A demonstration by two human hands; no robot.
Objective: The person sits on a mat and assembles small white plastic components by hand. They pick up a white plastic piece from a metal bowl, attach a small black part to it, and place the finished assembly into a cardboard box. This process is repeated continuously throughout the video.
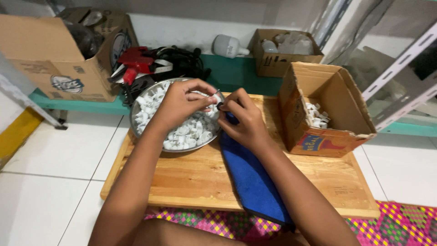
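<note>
Left hand (182, 102) pinching a small white part (213, 101) over the metal bowl (136, 107), right hand (243, 119) closed on a dark tool (221, 106), mostly hidden, blue cloth (252, 180) beneath

White glazed floor tiles (59, 155) meet a teal painted ledge (236, 73) below a pale wall (191, 27). A pink-and-yellow woven mat (400, 223) lies at lower right.

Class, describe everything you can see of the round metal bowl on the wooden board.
The round metal bowl is shallow, silvery and shiny, sitting upright at the far left of the low wooden board. It is heaped with small white plastic parts. The left hand hovers over it, hiding part of its rim; the right hand is beside its right edge, above a blue cloth.
</note>
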